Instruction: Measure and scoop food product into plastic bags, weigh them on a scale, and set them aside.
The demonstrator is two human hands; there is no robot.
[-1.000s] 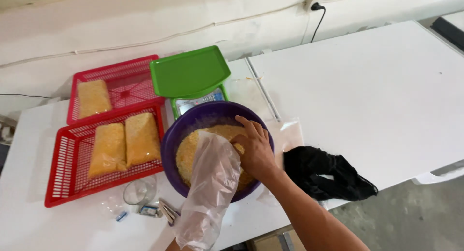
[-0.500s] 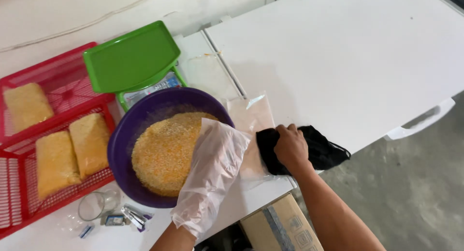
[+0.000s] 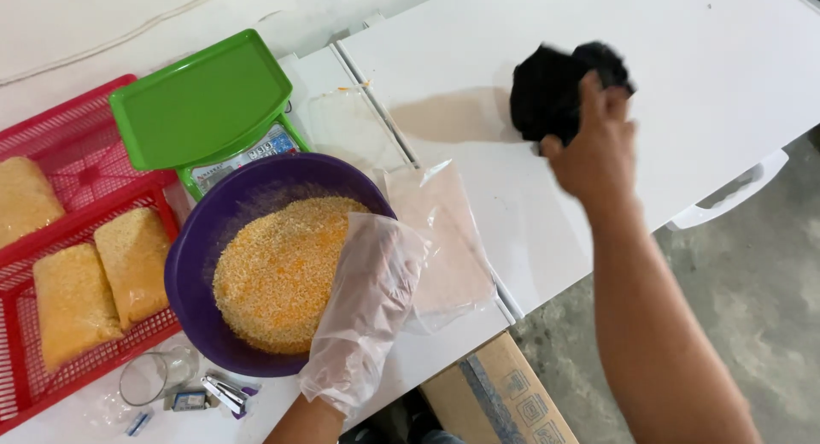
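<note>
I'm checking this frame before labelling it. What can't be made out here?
- Black cloth: motion-blurred, partly behind the right hand.
- Left hand: fingers hidden in a loose plastic glove.
- Red basket: cut off at the left edge.
- Small items by the glass: too small.

The left hand (image 3: 363, 311) wears a loose, clear plastic glove, thin and crinkled, baggy around the fingers (image 3: 389, 247) and ending in a gathered cuff at the wrist. The right hand (image 3: 598, 149) is bare, with no glove, ring or watch. Both forearms are bare too; no sleeve reaches into view.
</note>
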